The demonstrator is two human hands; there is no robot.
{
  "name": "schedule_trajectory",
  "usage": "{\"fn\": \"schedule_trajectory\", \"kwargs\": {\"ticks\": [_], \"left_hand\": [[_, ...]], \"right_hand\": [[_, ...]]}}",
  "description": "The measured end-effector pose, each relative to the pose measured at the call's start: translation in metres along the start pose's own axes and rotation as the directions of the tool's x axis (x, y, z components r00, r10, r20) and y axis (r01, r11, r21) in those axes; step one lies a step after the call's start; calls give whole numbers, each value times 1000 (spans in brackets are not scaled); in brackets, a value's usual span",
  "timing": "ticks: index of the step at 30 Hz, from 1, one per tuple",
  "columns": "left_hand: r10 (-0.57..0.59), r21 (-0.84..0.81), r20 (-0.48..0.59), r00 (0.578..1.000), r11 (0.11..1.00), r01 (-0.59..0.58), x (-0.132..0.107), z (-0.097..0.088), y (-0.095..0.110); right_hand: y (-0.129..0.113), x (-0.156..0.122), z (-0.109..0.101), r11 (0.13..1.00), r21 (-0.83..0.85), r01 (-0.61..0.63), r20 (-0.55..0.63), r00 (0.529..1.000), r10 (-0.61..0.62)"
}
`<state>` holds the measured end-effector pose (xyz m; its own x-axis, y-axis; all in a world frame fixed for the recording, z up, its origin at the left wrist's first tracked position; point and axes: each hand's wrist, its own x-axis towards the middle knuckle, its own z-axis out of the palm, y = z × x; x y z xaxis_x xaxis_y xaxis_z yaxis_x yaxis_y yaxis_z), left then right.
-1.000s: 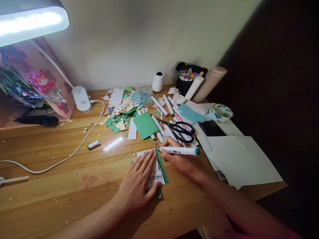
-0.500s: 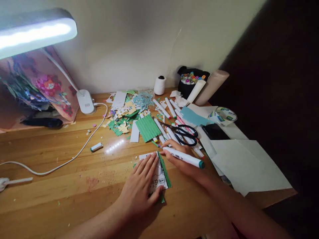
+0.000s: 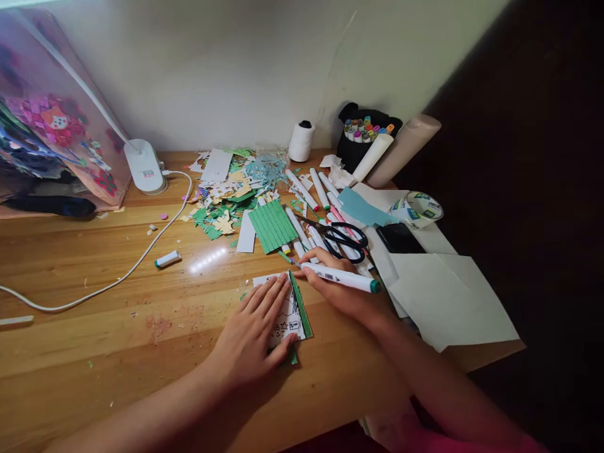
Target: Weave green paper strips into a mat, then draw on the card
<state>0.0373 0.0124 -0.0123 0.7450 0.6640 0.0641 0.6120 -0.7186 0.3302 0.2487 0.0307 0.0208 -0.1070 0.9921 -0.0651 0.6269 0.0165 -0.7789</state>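
My left hand [image 3: 252, 330] lies flat with fingers stretched out on a small white card [image 3: 285, 316] with black drawings and a green edge, on the wooden desk [image 3: 117, 321]. My right hand [image 3: 336, 290] grips a white marker [image 3: 340, 277] with a green end cap. Its tip touches the card's upper right corner by the green strip.
Behind the card lie green paper strips [image 3: 272, 225], a heap of paper scraps [image 3: 226, 195], several markers, black scissors [image 3: 342, 238], a phone [image 3: 400, 238], a tape roll [image 3: 418, 209], white sheets [image 3: 448, 296], a marker case [image 3: 363, 135], a thread spool [image 3: 301, 141], a lamp base [image 3: 145, 167] with cable, and a loose marker cap [image 3: 167, 258].
The view has tipped down, so the lamp head has left the frame. My right hand has shifted slightly with the marker at the card's top edge. My left hand stays on the card.
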Motion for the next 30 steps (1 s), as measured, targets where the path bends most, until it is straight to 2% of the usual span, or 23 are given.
{"fn": "schedule_trajectory", "kwargs": {"ticks": [8,15,19,22,24,27,30], "left_hand": [[-5,-8,10,1000,1000,5,1,0,1],[-11,-27,22,1000,1000,11,-1,-1,1],[-14,-14,41,999,1000,14,-1,-2,2],[-12,-4,41,999,1000,12,-1,-3,2],[-16,-1,42,999,1000,16,-1,-3,3],[-23,-2,48,999,1000,23,-1,-3,3],[-25,-4,52,998,1000,25,-1,-3,2]], "right_hand": [[-3,2,-4,1000,-12,-19,25,999,19],[6,-2,1,988,146,53,-36,998,-48],[8,-3,3,980,186,75,-18,997,-73],[7,-1,3,991,90,97,2,995,-98],[5,1,2,986,-23,166,-3,986,-166],[3,1,2,946,-177,271,0,961,-275],[1,1,2,920,-253,300,9,951,-308]]}}
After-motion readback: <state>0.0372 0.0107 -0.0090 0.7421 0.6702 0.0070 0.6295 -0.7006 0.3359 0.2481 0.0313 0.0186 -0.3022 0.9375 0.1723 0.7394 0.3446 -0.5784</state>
